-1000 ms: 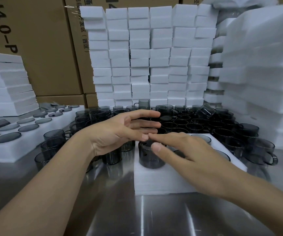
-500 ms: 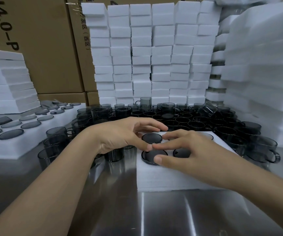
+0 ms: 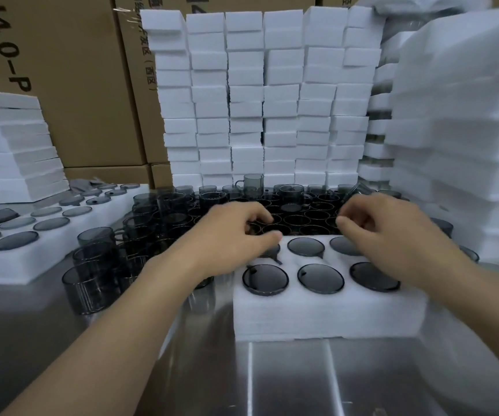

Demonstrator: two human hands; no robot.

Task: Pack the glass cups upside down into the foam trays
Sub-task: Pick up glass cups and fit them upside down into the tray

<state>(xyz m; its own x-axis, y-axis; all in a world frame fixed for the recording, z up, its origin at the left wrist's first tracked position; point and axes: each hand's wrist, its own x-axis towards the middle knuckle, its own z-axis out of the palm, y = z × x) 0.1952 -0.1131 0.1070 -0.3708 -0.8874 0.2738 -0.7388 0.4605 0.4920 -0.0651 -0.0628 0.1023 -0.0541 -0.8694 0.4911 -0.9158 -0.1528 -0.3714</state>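
A white foam tray (image 3: 329, 313) lies in front of me on the steel table. Dark glass cups sit upside down in its holes: three in the front row (image 3: 265, 279) and two plainly seen in the back row (image 3: 305, 246). My left hand (image 3: 233, 235) covers the back left hole. That hand hovers over the tray's back edge, its fingers loosely curled above the loose upright cups (image 3: 299, 214). My right hand (image 3: 392, 235) hovers over the back right corner, fingers also loosely curled. I see nothing held in either hand.
More loose cups (image 3: 98, 265) crowd the table left of the tray. A filled foam tray (image 3: 32, 259) lies further left. Stacks of foam blocks (image 3: 260, 100) stand behind, with foam sheets (image 3: 458, 130) at the right and cardboard boxes (image 3: 71, 85) at the back left.
Both hands pressed the front left cup down into the tray, then let go and moved back toward the loose cups, spreading apart. The tray's front row now shows uncovered.
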